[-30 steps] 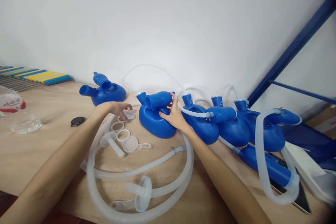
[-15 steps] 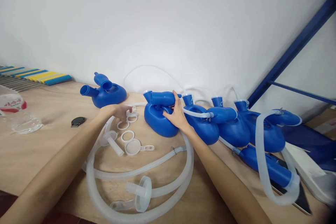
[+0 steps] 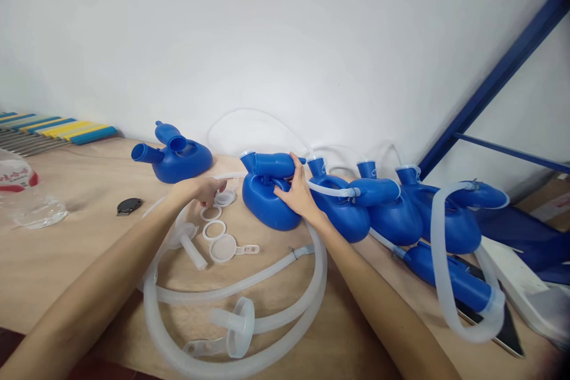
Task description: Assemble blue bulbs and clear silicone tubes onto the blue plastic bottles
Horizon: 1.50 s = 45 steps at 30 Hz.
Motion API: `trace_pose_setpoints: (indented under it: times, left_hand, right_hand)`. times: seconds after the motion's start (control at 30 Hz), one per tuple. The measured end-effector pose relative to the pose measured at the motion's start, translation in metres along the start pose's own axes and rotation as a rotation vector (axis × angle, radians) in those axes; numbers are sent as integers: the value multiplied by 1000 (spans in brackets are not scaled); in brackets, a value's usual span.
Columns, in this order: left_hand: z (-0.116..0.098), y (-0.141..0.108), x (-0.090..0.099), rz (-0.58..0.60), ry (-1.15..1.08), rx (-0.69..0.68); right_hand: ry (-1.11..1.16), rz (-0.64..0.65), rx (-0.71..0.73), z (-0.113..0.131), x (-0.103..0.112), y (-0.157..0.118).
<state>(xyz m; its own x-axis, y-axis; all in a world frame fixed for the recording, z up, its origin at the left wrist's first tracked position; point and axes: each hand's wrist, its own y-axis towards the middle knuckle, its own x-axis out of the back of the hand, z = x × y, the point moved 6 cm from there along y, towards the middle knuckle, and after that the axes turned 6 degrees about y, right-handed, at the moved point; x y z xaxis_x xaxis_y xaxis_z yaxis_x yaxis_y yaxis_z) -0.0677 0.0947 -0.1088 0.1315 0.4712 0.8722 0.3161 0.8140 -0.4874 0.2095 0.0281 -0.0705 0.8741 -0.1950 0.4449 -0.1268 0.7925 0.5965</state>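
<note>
My right hand point(image 3: 299, 193) grips a blue urinal bottle point(image 3: 266, 205), thumb at its handle opening. The fingers lie against the blue funnel piece point(image 3: 274, 165) resting sideways on top. Bent and close together, the fingers of my left hand point(image 3: 207, 191) reach down beside a white cap point(image 3: 226, 197) and a white ring point(image 3: 211, 212); what they pinch is hidden. Nearer to me lie a second white ring point(image 3: 214, 230) and a round white cap with a strap point(image 3: 222, 248). A translucent corrugated hose point(image 3: 154, 314) loops around below, with a clear flanged connector point(image 3: 241, 328) inside the loop.
Another blue bottle point(image 3: 182, 163) stands at the back left. Several bottles with hoses line the right, beside a dark phone-like slab point(image 3: 512, 335). A watch point(image 3: 129, 206), a clear plastic bottle point(image 3: 40, 211) and coloured tubes point(image 3: 93, 133) are left. The wall point(image 3: 285, 41) closes off the back.
My left hand has shifted slightly and its fingers have curled lower by the white cap and ring. My right hand keeps its hold on the blue bottle. The whole view has moved a little.
</note>
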Motion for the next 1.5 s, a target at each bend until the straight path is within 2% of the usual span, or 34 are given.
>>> trace_pose_setpoints:
  times: [0.2, 0.4, 0.63, 0.8, 0.9, 1.0, 1.1, 1.2, 1.3, 1.37, 1.4, 1.5]
  left_hand:
    - [-8, -7, 18, -142, 105, -60]
    - [-13, -4, 11, -62, 130, -120]
    - [-13, 1, 5, -62, 117, -136]
    - [-11, -10, 19, -97, 106, -141]
    - [-16, -33, 43, -230, 15, -188]
    - [-31, -65, 73, -521, -287, -279]
    - [-50, -88, 88, -752, -500, -355]
    - [-60, -96, 94, -911, -462, -328]
    - [-56, -102, 99, -1087, -331, -181]
    - [-55, -104, 99, -1121, -318, -111]
    - [-57, -104, 96, -1088, -357, -115]
    - [-75, -98, 85, -861, -589, -251]
  right_hand:
    - [4, -1, 0, 0, 0, 0]
    - [15, 2, -8, 0, 0, 0]
    - [12, 1, 9, 1, 0, 0]
    - [30, 2, 18, 1, 0, 0]
    - [43, -1, 40, 2, 0, 1]
    - [52, -9, 58, 2, 0, 1]
    - [57, -12, 58, 1, 0, 0]
    - [61, -28, 50, 0, 1, 0]
    - [70, -29, 52, -1, 1, -1]
    - [73, -19, 51, -1, 1, -1]
    - [71, -19, 49, -1, 1, 0]
    - [86, -30, 23, -4, 2, 0]
